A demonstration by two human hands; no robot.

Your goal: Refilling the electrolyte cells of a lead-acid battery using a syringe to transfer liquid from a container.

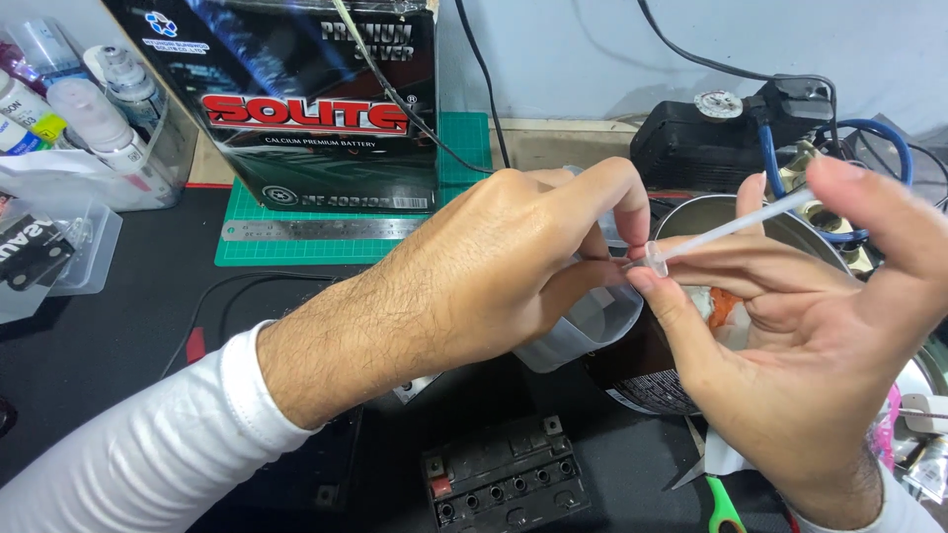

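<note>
My left hand [504, 262] and my right hand [800, 326] meet above the desk, fingertips together on a thin clear plastic tube [736, 225] with a small clear fitting [654, 254] at its near end. The left thumb and forefinger pinch the fitting. The right thumb and fingers hold the tube, which slants up to the right. Beneath the hands sits a translucent plastic cup [583, 336] and a round metal can [711, 212], both partly hidden. A small black battery [504, 484] with a row of open ports lies below the hands.
A large black battery box [316, 99] stands on a green cutting mat [464, 148] with a steel ruler [316, 229]. Spray bottles [89, 109] and clear containers sit at left. A black device [711, 138] with cables and blue hose is at back right. Green-handled scissors [726, 508] lie at bottom.
</note>
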